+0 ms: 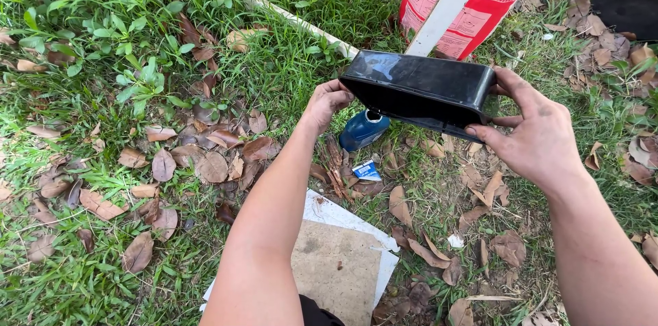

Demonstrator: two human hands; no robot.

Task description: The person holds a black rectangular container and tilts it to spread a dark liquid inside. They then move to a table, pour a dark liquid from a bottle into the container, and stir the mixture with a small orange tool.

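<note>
black tray (418,86): stiff, light, glossy-slick | left hand (327,103) grips 9 o'clock end | right hand (534,137) grips 3 o'clock end

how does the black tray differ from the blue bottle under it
The black tray is long, boxy and glossy; the blue bottle is small and rounded with a white neck. The tray is held off the ground between the left hand and right hand, tilted; the bottle lies on its side in the grass, untouched. Both look like plastic.
</note>
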